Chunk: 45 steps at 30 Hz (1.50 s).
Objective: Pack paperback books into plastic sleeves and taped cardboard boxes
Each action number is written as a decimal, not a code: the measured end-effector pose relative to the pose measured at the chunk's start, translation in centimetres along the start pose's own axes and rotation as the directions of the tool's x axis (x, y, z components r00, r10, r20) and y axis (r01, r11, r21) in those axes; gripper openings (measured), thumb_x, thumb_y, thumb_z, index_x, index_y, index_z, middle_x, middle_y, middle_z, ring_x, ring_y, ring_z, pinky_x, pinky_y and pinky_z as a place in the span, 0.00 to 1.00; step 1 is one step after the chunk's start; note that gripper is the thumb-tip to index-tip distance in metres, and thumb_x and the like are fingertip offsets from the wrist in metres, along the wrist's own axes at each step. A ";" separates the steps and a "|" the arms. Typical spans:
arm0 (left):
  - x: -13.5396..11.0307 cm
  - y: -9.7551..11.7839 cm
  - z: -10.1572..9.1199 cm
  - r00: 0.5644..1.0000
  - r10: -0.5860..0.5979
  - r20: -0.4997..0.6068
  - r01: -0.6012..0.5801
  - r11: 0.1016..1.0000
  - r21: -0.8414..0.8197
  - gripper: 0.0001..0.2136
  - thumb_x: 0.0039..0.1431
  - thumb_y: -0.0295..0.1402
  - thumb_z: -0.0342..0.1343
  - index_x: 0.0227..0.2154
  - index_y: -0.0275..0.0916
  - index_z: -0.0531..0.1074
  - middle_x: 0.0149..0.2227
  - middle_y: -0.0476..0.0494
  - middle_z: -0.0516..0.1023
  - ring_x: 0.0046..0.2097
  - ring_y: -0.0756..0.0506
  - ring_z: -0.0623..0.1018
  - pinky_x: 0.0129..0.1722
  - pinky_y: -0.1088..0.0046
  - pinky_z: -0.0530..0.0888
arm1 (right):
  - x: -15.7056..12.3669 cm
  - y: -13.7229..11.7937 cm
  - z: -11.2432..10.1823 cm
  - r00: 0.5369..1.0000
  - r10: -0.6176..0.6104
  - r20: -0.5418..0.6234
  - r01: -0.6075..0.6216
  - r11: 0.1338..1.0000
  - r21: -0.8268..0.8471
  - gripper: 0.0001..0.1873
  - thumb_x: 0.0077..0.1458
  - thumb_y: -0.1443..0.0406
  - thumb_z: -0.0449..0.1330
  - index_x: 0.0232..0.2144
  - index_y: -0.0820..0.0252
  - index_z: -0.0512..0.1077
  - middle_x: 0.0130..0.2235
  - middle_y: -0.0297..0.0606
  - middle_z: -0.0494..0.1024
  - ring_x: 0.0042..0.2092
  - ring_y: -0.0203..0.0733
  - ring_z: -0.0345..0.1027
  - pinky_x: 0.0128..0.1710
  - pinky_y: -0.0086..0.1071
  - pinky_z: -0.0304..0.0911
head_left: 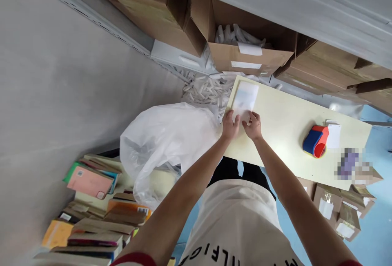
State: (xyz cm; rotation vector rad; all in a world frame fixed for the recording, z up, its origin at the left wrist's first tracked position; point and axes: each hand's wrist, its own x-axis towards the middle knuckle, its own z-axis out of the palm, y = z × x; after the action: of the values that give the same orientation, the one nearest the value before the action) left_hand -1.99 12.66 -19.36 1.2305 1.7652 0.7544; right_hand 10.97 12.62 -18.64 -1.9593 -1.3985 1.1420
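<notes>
A flat, whitish plastic packet [245, 94] lies on the cream tabletop [281, 123], close to its left end. My left hand [230, 126] grips the packet's near left corner, thumb on the inner side. At the near right corner, my right hand [253, 126] has its fingers curled in and its thumb against the packet. The fingertips partly hide the packet's near edge, and I cannot make out what is inside it.
A large white plastic bag [171, 135] bulges left of the table, near stacked books and notebooks [92, 180]. Rolled red and blue bands [315, 141] sit beside white cards [333, 135]. Shelved cardboard boxes [251, 60] line the far side; small cartons [327, 200] stand below right.
</notes>
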 end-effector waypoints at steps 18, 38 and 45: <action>-14.2 3.6 -3.0 1.000 0.022 0.019 -0.022 1.000 -0.007 0.16 0.62 0.40 0.51 0.50 0.41 0.70 0.56 0.37 0.72 0.60 0.38 0.70 0.60 0.55 0.66 | -11.1 3.3 -9.4 0.998 0.030 0.054 -0.039 0.984 0.175 0.26 0.51 0.56 0.58 0.52 0.56 0.67 0.56 0.48 0.69 0.43 0.44 0.72 0.42 0.43 0.71; -37.6 -0.4 -10.0 0.869 -0.240 -0.432 0.092 0.938 -0.335 0.17 0.49 0.46 0.61 0.40 0.43 0.76 0.40 0.40 0.81 0.41 0.36 0.80 0.42 0.57 0.75 | -20.0 -2.9 -5.9 0.711 -0.417 0.566 0.265 0.905 0.334 0.26 0.39 0.44 0.65 0.32 0.58 0.76 0.32 0.41 0.80 0.31 0.46 0.74 0.35 0.42 0.71; -47.7 -4.6 -14.1 0.764 -0.257 -0.591 0.146 0.962 -0.230 0.16 0.55 0.42 0.55 0.44 0.41 0.75 0.46 0.37 0.80 0.43 0.38 0.80 0.45 0.59 0.76 | -28.2 -5.2 2.6 0.493 -0.491 0.718 0.374 0.865 0.335 0.23 0.37 0.47 0.66 0.31 0.57 0.76 0.31 0.41 0.81 0.32 0.48 0.74 0.35 0.41 0.70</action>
State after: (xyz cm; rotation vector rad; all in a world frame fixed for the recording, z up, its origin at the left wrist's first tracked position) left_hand -8.30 -33.95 -2.58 0.6838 2.2531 1.2509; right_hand 2.30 -11.84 -6.09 -0.8408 -2.0121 1.8710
